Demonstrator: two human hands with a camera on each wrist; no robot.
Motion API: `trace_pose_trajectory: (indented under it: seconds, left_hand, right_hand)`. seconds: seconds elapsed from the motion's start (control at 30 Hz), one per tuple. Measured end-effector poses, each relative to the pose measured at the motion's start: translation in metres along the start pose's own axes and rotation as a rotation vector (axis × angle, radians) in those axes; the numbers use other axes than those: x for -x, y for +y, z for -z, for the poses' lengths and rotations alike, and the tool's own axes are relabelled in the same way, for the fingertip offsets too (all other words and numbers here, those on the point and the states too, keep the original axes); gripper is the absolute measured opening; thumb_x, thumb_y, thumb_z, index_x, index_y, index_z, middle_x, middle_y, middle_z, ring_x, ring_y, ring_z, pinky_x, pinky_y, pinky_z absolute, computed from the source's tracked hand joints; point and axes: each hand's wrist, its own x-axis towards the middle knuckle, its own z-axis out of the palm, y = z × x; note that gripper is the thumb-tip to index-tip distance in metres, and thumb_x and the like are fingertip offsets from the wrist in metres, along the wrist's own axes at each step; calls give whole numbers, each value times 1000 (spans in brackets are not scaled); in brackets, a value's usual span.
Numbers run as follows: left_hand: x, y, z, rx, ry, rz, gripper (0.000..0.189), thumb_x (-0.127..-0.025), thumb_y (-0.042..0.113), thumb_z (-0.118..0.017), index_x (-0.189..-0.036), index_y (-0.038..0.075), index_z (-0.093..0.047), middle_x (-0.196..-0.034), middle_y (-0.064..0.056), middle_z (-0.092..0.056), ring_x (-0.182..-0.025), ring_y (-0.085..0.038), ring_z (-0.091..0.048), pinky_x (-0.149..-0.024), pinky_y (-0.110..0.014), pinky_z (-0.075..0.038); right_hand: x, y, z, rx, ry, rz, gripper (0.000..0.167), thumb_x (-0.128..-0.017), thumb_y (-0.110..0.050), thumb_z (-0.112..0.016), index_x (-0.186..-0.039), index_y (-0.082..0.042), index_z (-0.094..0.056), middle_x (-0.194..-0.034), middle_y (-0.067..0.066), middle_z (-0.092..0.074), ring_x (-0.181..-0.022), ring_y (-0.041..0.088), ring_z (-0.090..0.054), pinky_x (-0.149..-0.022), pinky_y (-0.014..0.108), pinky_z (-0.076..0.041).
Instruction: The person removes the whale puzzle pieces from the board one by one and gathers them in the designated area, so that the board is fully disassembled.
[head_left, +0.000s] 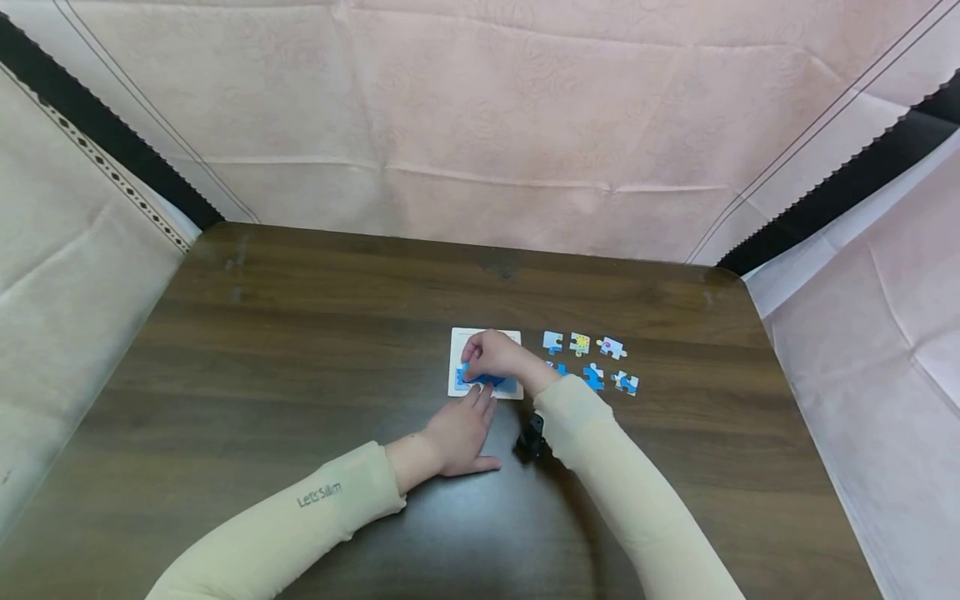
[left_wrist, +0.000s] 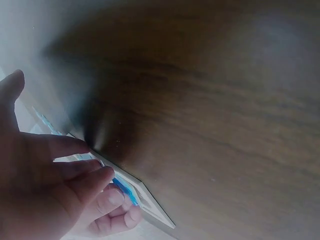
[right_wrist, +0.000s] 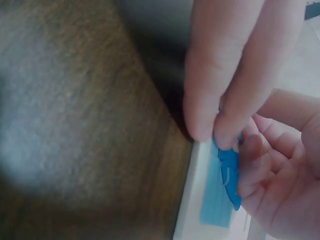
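Observation:
A white-framed jigsaw board (head_left: 456, 354) lies on the table in front of me, its inside partly blue. Over it, my right hand (head_left: 497, 353) bends down and pinches a blue jigsaw piece (right_wrist: 229, 177) between thumb and fingers, low against the board. My left hand (head_left: 462, 429) stretches out from below, thumb spread, its fingertips touching the near edge of the board and the blue part. In the left wrist view those fingers are fairly straight, and some blue (left_wrist: 126, 191) shows beyond them. My hands hide much of the board's middle.
Loose jigsaw pieces lie right of the board in two rows, among them a yellow-patterned piece (head_left: 580, 343) and a blue-and-white piece (head_left: 626, 382). A black object (head_left: 531, 442) shows beside the right sleeve. Pale cloth (head_left: 480, 125) hangs behind the brown wooden table (head_left: 337, 333).

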Motion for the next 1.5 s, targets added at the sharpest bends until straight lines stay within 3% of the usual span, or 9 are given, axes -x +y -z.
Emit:
trace_pose_trajectory:
  seconds: [0.13, 0.5, 0.9, 1.2, 1.33, 1.5]
  left_hand:
    - [0, 0, 0, -1, -28, 15, 88, -86, 68, -42, -141, -1, -38, -150, -19, -32, -138, -29, -32, -112, -32, -31]
    - [0, 2, 0, 26, -50, 26, 94, -84, 71, -42, -143, -1, -33, -153, -19, -25, -141, -29, -26, -114, -33, -25]
    - [-1, 2, 3, 53, -83, 29, 97, -82, 74, -40, -144, 1, -32, -154, -18, -24, -141, -29, -26, -114, -34, -25]
    - [-5, 4, 6, 89, -73, 50, 95, -82, 73, -42, -144, 1, -34, -151, -19, -29, -139, -31, -30, -113, -35, -28]
    - [-8, 6, 6, 31, -37, 50, 95, -83, 73, -41, -143, 0, -34, -147, -19, -35, -135, -31, -37, -111, -34, -33]
    - [-11, 7, 5, -29, -57, 60, 97, -82, 75, -38, -143, 1, -34, -149, -19, -33, -136, -29, -34, -110, -32, -33]
  right_hand:
    - [-1, 2, 0, -30, -26, 10, 20, -76, -9, -74, -94, -4, -69, -64, -4, -55, -62, 9, -49, -63, 19, -41]
    - [0, 1, 0, -34, -39, 0, 9, -77, -9, -73, -85, -5, -69, -62, -4, -52, -61, 10, -47, -61, 20, -39]
    - [0, 6, 5, -56, -81, 48, 9, -79, -7, -71, -86, -3, -67, -65, -4, -53, -64, 9, -48, -64, 20, -39]
    - [-2, 18, 11, -90, -78, 6, 14, -83, -17, -70, -90, -6, -69, -67, -3, -59, -60, 11, -49, -59, 19, -42]
    - [-2, 18, 10, -107, -71, 1, 14, -83, -17, -70, -90, -5, -69, -68, -3, -60, -59, 10, -49, -58, 19, -42]
    - [-1, 19, 11, -125, -77, 3, 13, -84, -17, -70, -91, -6, -69, -70, -1, -62, -63, 12, -51, -60, 19, -44]
